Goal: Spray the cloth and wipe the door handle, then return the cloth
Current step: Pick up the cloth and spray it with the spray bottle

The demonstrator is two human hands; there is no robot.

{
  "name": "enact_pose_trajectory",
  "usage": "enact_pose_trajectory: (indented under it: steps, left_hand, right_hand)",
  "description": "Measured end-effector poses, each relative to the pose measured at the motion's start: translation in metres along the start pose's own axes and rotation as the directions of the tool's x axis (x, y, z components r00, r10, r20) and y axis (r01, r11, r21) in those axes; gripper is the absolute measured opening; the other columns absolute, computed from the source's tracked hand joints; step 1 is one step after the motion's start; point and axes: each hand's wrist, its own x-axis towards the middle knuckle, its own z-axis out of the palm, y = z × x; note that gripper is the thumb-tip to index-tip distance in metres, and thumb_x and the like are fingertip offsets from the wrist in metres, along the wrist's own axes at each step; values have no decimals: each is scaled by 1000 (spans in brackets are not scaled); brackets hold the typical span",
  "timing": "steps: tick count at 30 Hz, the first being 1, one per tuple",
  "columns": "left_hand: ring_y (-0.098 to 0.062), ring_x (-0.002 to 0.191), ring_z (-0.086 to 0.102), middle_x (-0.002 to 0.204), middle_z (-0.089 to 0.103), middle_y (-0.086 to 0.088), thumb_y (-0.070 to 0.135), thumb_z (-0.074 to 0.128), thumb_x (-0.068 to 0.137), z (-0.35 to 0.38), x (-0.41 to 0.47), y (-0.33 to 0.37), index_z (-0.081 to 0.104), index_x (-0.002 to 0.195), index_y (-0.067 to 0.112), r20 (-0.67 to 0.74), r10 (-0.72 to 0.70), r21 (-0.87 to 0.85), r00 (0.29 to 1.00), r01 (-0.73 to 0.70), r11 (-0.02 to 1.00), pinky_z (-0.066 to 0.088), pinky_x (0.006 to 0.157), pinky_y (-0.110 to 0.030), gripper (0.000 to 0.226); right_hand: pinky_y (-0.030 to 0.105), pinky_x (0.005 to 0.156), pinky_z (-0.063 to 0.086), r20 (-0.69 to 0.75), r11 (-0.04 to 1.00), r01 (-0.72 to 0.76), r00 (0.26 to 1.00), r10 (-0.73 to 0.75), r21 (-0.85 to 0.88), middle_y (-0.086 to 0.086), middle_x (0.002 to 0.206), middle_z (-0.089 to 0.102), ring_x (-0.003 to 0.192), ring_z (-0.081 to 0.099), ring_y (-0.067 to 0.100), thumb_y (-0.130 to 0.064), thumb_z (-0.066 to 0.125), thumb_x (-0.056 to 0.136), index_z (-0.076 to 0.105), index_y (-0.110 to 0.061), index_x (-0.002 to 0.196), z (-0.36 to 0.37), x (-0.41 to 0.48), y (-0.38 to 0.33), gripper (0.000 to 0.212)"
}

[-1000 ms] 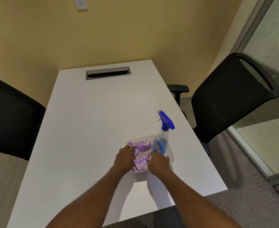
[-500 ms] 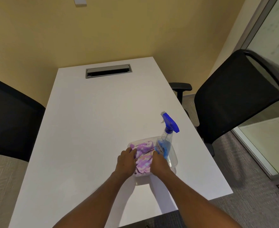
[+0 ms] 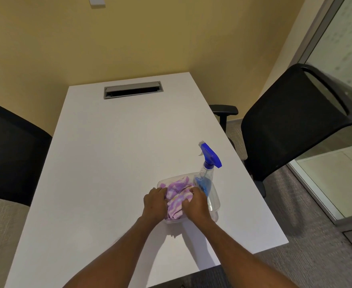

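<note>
Low and right of centre in the frame, a purple-and-white cloth (image 3: 178,197) lies crumpled in a clear plastic tub (image 3: 215,201) on the white worktop (image 3: 112,163), its long axis running from the tub's near edge toward the far wall. The left hand (image 3: 154,202) and right hand (image 3: 194,204) flank it, fingers curled into the fabric. A spray bottle (image 3: 206,173) stands upright in the tub's right side, its blue nozzle pointing upper left. Black chairs (image 3: 291,125) sit at both sides; yellow wall behind, glass at right.
</note>
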Motion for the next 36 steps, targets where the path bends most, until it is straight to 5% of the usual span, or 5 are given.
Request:
enact_pose_trajectory:
  steps: [7,17,26,32,36]
  left_hand:
    - [-31,117,56,127,61,-12,17,47,96,-6,6,3,50,130,8,-5,-223,-489,975,192,851,40,98,-35,35]
    - [-26,76,60,105,64,-16,32,61,90,-39,-5,-10,58,106,8,30,-443,-883,896,232,409,43,50,-26,29]
    - [-28,108,63,130,55,-17,24,64,86,-67,-23,-24,32,137,42,269,-107,-959,957,256,-120,61,65,-37,63]
    - [-38,117,58,136,55,-16,46,74,73,-56,-31,-27,35,143,32,355,34,-932,934,357,-63,50,90,-61,82]
    - [-46,129,46,144,44,-22,40,83,68,-49,-36,-24,35,145,18,323,101,-903,941,339,-265,44,97,-65,93]
  right_hand:
    - [39,94,53,-120,959,-13,992,49,284,10,114,61,105,61,26,-6,65,82,57,-7,118,-6,-12,-28,37]
    - [39,82,60,-148,818,119,988,-43,563,1,101,63,92,64,19,-10,70,82,55,-26,106,-22,-35,-56,32]
    - [43,79,61,-62,681,68,998,-34,729,6,112,64,100,67,24,-11,70,86,58,-22,114,-22,-43,-61,32]
    - [30,70,61,-55,604,101,994,-94,790,8,112,64,100,68,24,-11,68,88,58,-19,115,-32,-53,-64,30]
    - [40,79,61,-40,612,113,991,-131,783,4,111,65,102,67,23,-14,69,88,58,-20,116,-32,-56,-64,30]
